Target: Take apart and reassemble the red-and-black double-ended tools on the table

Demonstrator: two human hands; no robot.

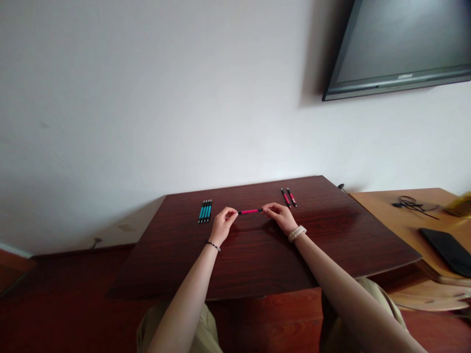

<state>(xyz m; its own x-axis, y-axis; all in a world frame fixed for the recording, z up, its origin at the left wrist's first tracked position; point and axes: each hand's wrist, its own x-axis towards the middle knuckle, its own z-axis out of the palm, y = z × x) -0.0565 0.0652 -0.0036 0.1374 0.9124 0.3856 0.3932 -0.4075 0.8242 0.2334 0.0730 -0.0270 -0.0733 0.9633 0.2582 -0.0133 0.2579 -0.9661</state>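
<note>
The left hand point(222, 226) pinched one end of a pink and black pen point(249, 211), and the right hand point(284, 218) pinched the other end – each with finger and thumb closed on it. The pen lay sideways between the hands, over the dark brown table point(257, 264). Four blue pens point(204, 212) sat in a neat row near the left hand – two more pink pens point(286, 198) lay side by side, past the right hand.

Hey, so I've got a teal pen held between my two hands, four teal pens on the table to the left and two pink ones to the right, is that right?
Not quite: the head view shows the pen between your left hand and right hand is pink, not teal. The four teal pens and two pink ones are as you said.
</note>
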